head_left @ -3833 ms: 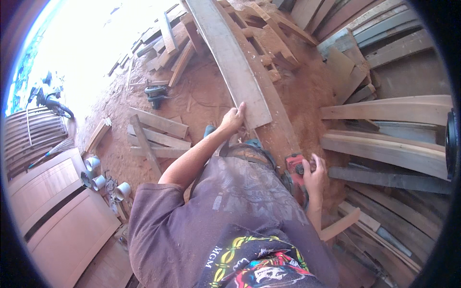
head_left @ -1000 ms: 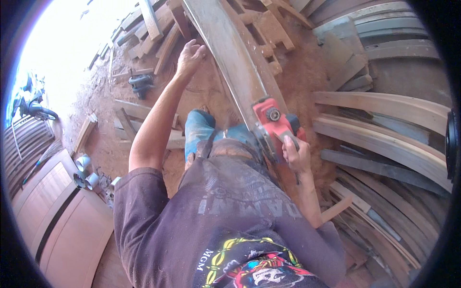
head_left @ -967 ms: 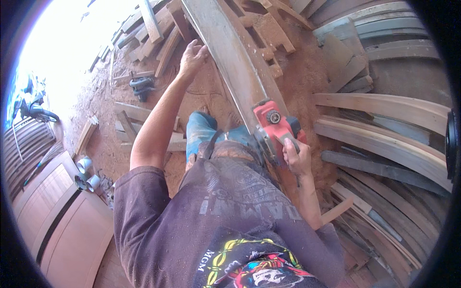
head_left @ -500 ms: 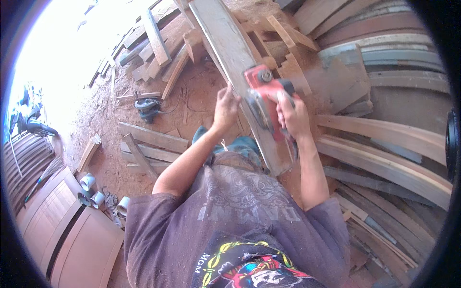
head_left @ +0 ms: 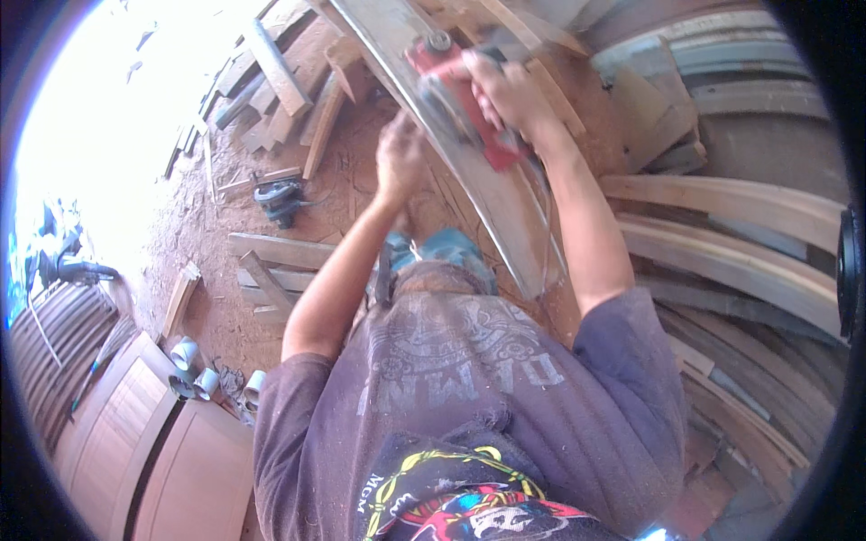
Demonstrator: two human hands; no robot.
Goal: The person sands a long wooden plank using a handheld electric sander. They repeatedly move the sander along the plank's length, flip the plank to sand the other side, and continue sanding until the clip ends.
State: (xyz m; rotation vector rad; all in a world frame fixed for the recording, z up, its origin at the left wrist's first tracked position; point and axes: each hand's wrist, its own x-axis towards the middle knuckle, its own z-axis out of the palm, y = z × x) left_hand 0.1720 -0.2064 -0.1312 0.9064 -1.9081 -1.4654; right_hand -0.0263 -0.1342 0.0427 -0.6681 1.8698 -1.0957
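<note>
A long wooden board slants from the top of the view down toward my waist. On its face sits a red electric hand planer, slightly blurred. My right hand is wrapped round the planer's handle. A thin cord trails from the tool's near end, past the board's right side. Close to the left edge of the board is my left hand; motion smears its fingers, and I cannot tell whether it touches the wood.
Loose planks lie piled at the far left, near a dark power tool on the dusty ground. Stacked long boards fill the right side. Door panels and several white cylinders are at the lower left.
The planer and my right hand have moved away from me, up along the board. My left hand has shifted up and left.
</note>
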